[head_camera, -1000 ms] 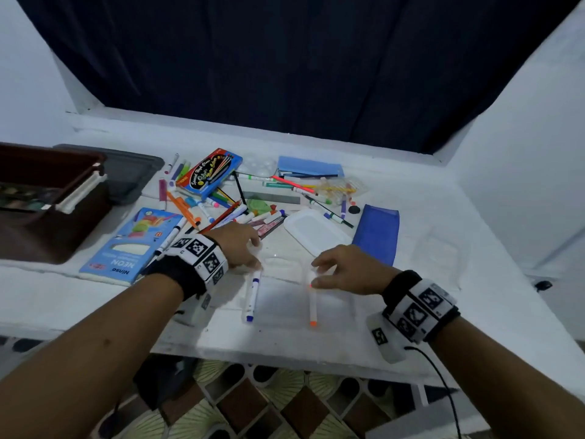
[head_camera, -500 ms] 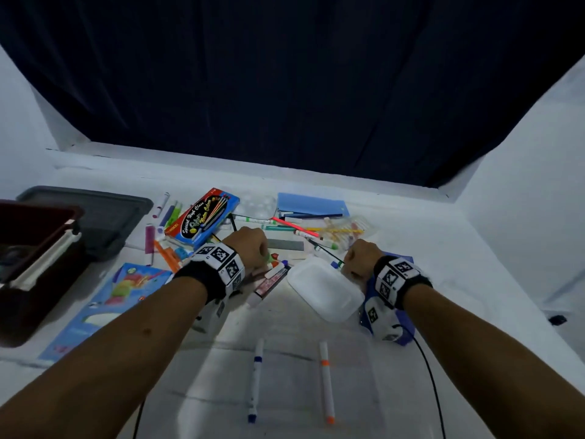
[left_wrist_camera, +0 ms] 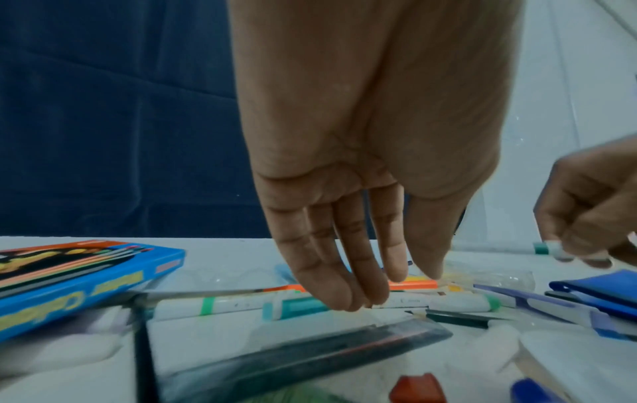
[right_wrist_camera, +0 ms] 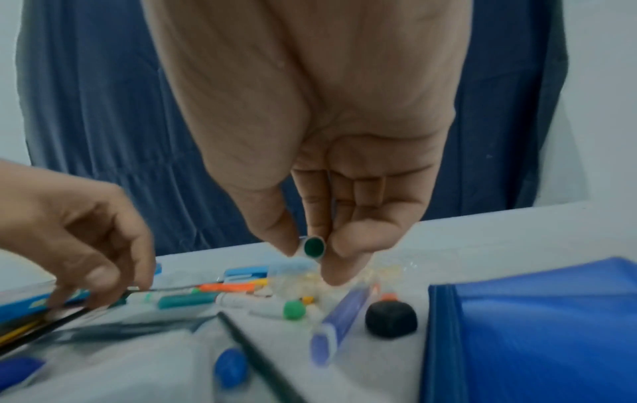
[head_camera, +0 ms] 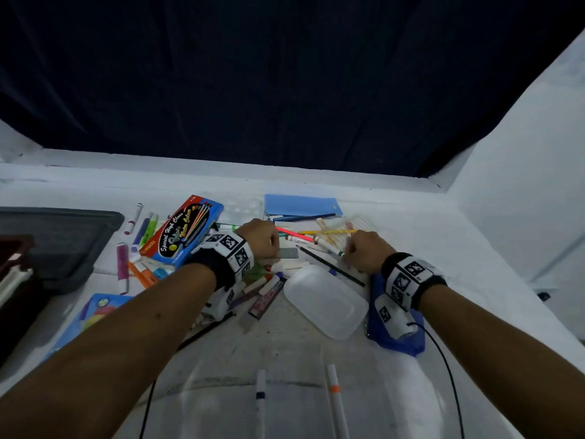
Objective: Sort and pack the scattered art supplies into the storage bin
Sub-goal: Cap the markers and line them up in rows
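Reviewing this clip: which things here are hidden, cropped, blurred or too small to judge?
- Storage bin, head view: cut off by the left edge, contents unseen.
- Two markers near the table's front, head view: lower ends cropped by the bottom edge.
- Green-capped marker pinched by the right hand, right wrist view: seen end-on, barrel hidden behind the fingers.
- Left hand, left wrist view: whether its fingertips touch the teal marker is lost in blur.
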